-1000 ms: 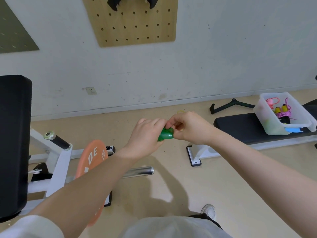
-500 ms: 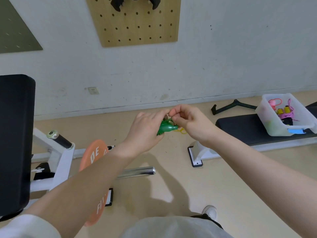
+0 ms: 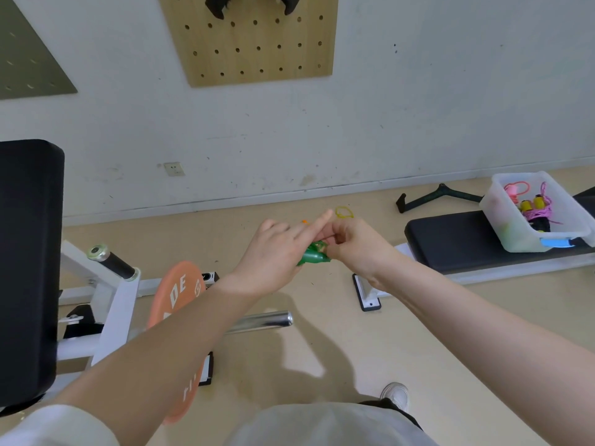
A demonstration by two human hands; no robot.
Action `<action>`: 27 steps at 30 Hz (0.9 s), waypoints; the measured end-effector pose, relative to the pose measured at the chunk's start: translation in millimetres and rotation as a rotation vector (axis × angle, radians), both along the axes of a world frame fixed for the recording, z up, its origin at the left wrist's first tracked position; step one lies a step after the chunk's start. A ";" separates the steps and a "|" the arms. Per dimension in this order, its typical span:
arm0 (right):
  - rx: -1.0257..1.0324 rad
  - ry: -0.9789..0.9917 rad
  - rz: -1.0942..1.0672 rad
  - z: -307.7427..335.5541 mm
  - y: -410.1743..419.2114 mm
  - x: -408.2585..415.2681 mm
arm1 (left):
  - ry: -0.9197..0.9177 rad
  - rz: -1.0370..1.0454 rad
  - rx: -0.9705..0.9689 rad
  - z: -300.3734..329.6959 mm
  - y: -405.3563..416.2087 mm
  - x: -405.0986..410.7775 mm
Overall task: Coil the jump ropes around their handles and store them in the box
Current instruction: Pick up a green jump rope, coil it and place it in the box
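Left hand [image 3: 273,252] is gripping the green plastic jump-rope handles [image 3: 312,256] steady while the right hand [image 3: 354,246] is pinching their tip, probably securing the coil, well left of the translucent plastic box [image 3: 502,233].

Bare floor [image 3: 322,342] open at centre and lower right of the frame, white machine frame [image 3: 112,304], orange weight plate [image 3: 175,304] and chrome bar [image 3: 264,320] crowding the left, black surface [image 3: 450,239] carrying the open-topped box [image 3: 512,233] at right, loose yellow band [image 3: 344,212] near the wall.
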State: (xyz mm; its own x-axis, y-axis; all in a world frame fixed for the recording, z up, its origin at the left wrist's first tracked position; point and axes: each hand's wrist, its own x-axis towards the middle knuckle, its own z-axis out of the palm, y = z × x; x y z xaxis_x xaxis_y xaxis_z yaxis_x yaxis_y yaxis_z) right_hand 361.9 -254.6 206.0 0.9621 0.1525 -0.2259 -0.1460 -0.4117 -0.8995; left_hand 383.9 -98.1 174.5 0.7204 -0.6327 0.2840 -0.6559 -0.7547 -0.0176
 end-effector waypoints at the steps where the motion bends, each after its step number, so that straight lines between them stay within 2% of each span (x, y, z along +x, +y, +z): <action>1: -0.052 -0.041 0.036 -1.6 -1.2 0.1 | 0.047 -0.002 -0.005 1.9 0.1 -0.8; 2: -0.131 -0.105 0.076 -3.6 -2.8 1.0 | 0.094 0.006 -0.001 2.9 0.7 -1.1; 4: -0.314 -0.262 0.151 -3.9 -2.1 0.9 | 0.073 -0.007 -0.013 3.0 3.4 -1.2; 6: -0.514 -0.559 0.201 -4.5 -1.3 1.2 | 0.048 0.000 -0.037 3.5 3.0 -0.1; 9: -0.897 -0.969 0.237 -10.5 -2.9 2.2 | 0.168 0.025 -0.086 1.0 1.7 1.5; 11: -1.002 -1.087 0.291 -12.5 -6.5 3.0 | 0.200 0.022 -0.112 -1.9 2.0 0.3; 13: -0.993 -1.162 0.348 -15.4 -10.8 4.0 | 0.253 0.009 -0.138 -2.4 2.8 -2.0; 19: -0.892 -1.237 0.478 -26.9 -7.1 10.9 | 0.259 -0.001 -0.021 -11.2 4.8 -3.3; 25: -0.922 -1.049 0.306 -21.7 5.6 9.9 | 0.335 0.041 -0.028 -10.3 8.2 3.9; 27: -0.832 -0.890 0.306 -17.8 10.0 11.5 | 0.364 0.050 -0.037 -9.4 8.3 7.7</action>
State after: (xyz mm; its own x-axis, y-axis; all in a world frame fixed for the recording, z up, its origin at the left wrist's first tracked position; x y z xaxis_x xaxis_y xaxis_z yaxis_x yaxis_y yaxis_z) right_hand 373.4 -244.6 188.2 0.7806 0.5193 0.3480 0.5789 -0.8106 -0.0889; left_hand 391.6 -89.7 165.1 0.8083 -0.5882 0.0255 -0.5764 -0.7819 0.2375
